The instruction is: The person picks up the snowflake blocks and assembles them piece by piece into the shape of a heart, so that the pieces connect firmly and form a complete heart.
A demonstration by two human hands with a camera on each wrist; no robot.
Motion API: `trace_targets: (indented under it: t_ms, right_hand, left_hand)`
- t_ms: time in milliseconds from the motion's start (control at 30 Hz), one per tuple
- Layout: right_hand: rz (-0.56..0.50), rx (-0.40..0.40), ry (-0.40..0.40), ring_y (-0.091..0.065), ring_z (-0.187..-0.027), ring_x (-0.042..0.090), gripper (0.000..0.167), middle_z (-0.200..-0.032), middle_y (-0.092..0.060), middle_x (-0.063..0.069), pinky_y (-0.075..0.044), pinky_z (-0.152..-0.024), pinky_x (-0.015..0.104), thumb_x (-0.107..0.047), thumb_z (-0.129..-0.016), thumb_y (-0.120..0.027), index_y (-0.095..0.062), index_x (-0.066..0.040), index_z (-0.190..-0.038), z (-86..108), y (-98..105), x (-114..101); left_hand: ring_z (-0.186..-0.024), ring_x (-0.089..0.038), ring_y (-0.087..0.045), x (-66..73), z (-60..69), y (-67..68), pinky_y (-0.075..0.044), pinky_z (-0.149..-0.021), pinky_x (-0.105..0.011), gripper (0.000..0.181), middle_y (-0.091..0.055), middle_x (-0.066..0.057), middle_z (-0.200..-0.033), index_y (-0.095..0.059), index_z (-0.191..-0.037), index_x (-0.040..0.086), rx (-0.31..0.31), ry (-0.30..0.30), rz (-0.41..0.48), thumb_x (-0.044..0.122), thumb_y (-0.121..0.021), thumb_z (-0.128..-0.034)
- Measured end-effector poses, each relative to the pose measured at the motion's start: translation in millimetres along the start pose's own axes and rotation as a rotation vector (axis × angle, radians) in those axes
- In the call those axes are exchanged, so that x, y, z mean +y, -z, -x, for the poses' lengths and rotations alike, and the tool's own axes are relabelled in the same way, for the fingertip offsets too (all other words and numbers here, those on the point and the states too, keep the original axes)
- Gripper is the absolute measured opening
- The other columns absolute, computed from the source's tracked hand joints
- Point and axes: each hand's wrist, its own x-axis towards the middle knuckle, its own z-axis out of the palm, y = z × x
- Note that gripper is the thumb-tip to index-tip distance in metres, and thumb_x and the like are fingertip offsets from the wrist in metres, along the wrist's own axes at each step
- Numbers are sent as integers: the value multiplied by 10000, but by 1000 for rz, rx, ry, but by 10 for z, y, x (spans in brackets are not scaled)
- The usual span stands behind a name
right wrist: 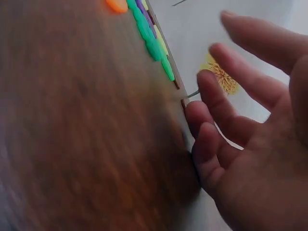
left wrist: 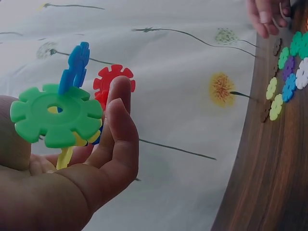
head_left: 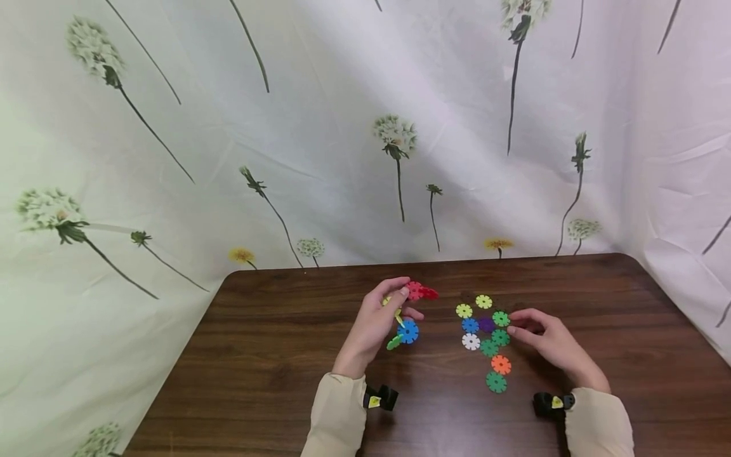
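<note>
My left hand (head_left: 368, 327) is raised over the table, gripping a cluster of interlocked slotted plastic discs. A red disc (left wrist: 103, 79) sits by the fingertips. On the near side of the cluster a green disc (left wrist: 33, 109) and a blue disc (left wrist: 72, 72) stick out, and a yellow disc (left wrist: 64, 158) sits partly hidden in the palm. My right hand (head_left: 554, 343) is just right of the loose discs, thumb and fingers spread apart with nothing between them. Closest to its fingertips lies a light green disc (head_left: 497, 315); I cannot tell whether they touch.
Several loose discs lie flat in a patch: yellow (head_left: 483, 298), purple (head_left: 486, 325), blue (head_left: 467, 322), white (head_left: 467, 343), orange (head_left: 498, 362) and green (head_left: 493, 384). Brown discs (left wrist: 265, 111) blend into the wooden table (head_left: 257, 355). A flower-printed cloth (head_left: 342, 158) hangs behind the table.
</note>
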Motion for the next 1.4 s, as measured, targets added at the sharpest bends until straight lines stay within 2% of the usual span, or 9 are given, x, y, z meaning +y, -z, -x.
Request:
trace_targets:
  t_ms: [100,233,367,600,833,1033,1200,1400]
  right_hand:
    - [21,-54,40,-526,-833,94,356,-1037,-626,73,-456,-675,246,-292,-892,-691,-635,-89,-1180,-14,-31,-2]
    - [77,-95,71,-489,-921,169,362,-1074,-592,79,-433,-742,295,-255,-856,-729,-645,-100,-1172,-16,-66,-25]
    - [136,-98,61,-474,-970,244,356,-1072,-589,100,-416,-766,348,-235,-828,-756,-660,-105,-1145,-22,-102,-49]
    - [193,-87,50,-461,-961,277,339,-1039,-591,113,-398,-743,350,-209,-817,-761,-670,-89,-1120,-23,-114,-118]
    - [205,-77,51,-470,-934,259,315,-1005,-591,104,-399,-738,342,-197,-809,-765,-678,-79,-1088,-22,-117,-136]
    - [214,-70,55,-482,-901,237,295,-977,-595,95,-406,-729,344,-213,-793,-781,-688,-55,-1025,-21,-119,-149]
    - [207,-76,33,-489,-887,214,313,-973,-587,96,-419,-713,324,-204,-774,-791,-667,-34,-1006,-18,-124,-155]
    - [159,-76,6,-467,-737,130,321,-869,-571,53,-397,-608,243,-181,-774,-786,-599,-47,-998,-9,-120,-144]
  left_hand:
    - [-866,-214,-713,2,1,6,-546,-841,-291,405,-594,-146,-1248,-469,-1383,115,9,1,2,272,-501,-1011]
    - [-872,-215,-712,5,4,6,-542,-859,-295,409,-588,-134,-1262,-467,-1386,118,8,5,3,277,-502,-1011]
    - [-877,-217,-712,12,7,-1,-545,-863,-301,409,-584,-134,-1269,-466,-1386,117,8,7,7,277,-502,-1011]
    - [-870,-212,-712,21,6,-7,-543,-895,-319,413,-597,-141,-1248,-464,-1387,109,9,1,8,273,-504,-1010]
    - [-868,-213,-714,21,8,-10,-538,-902,-331,411,-607,-184,-1213,-467,-1384,109,11,2,-3,273,-506,-1009]
    - [-865,-212,-714,16,7,-13,-539,-899,-328,408,-607,-173,-1198,-469,-1382,112,10,5,-8,272,-505,-1009]
    - [-861,-211,-715,2,4,-16,-540,-886,-319,406,-609,-190,-1187,-473,-1381,114,11,7,-13,271,-507,-1008]
    - [-861,-213,-715,-10,5,-21,-539,-890,-320,404,-600,-207,-1200,-475,-1379,114,10,4,-17,269,-508,-1008]
